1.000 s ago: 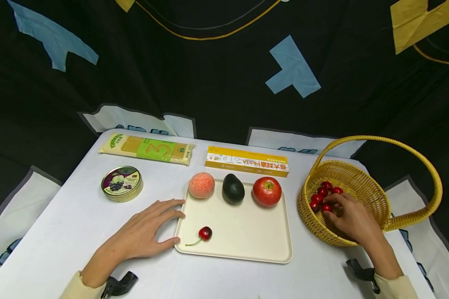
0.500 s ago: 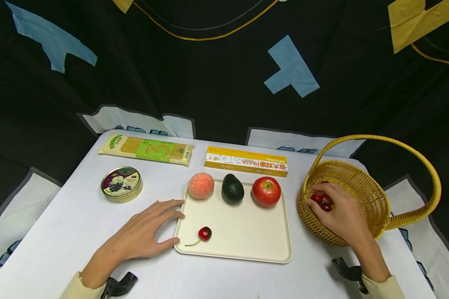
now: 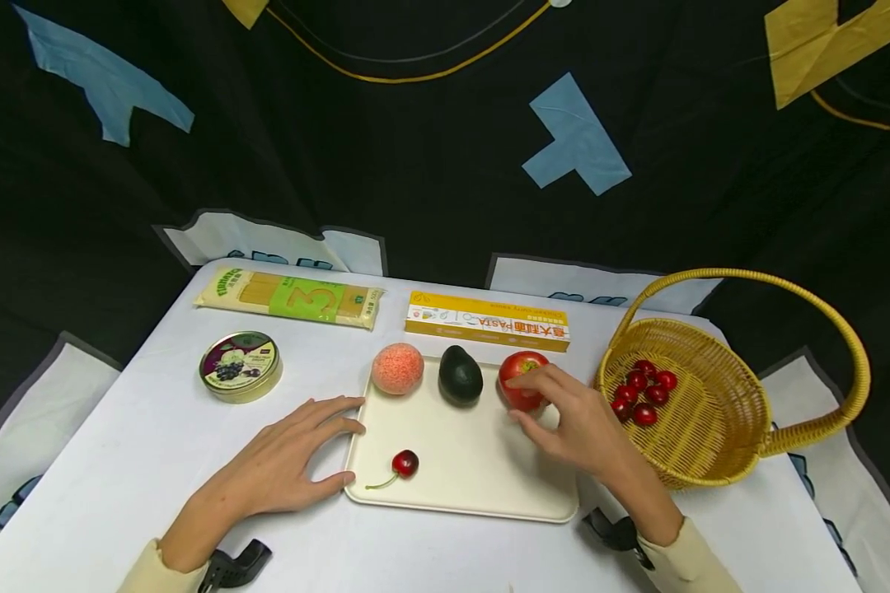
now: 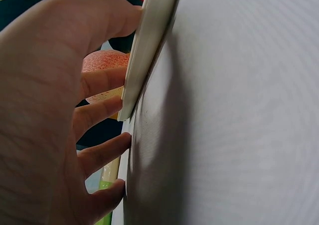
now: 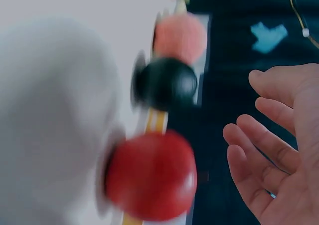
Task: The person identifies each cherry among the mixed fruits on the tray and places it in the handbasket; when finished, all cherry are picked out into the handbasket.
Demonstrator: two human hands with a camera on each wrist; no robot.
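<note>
My left hand (image 3: 289, 461) lies at the left end of a cream tray (image 3: 475, 461), thumb and fingertips at its rim. In the left wrist view its fingers (image 4: 102, 112) are spread along the tray edge (image 4: 149, 50). My right hand (image 3: 578, 420) hovers over the tray's right side, overlapping a round red fruit, apple-like (image 3: 517, 375). The right wrist view shows that hand (image 5: 274, 150) with loosely bent fingers and nothing between them, apart from the red fruit (image 5: 154, 177). A stemmed cherry (image 3: 405, 464) lies at the tray's front left.
A peach (image 3: 397, 368) and a dark avocado (image 3: 460, 375) sit along the tray's back. Several cherries (image 3: 644, 414) lie in a handled wicker basket (image 3: 734, 412) on the right. Behind are a pasta box (image 3: 487, 321) and a spaghetti pack (image 3: 289, 297); a round tin (image 3: 241, 366) stands left.
My right hand has left the cherries in the basket and moved left over the tray, beside the red fruit. The left hand has stayed at the tray's edge.
</note>
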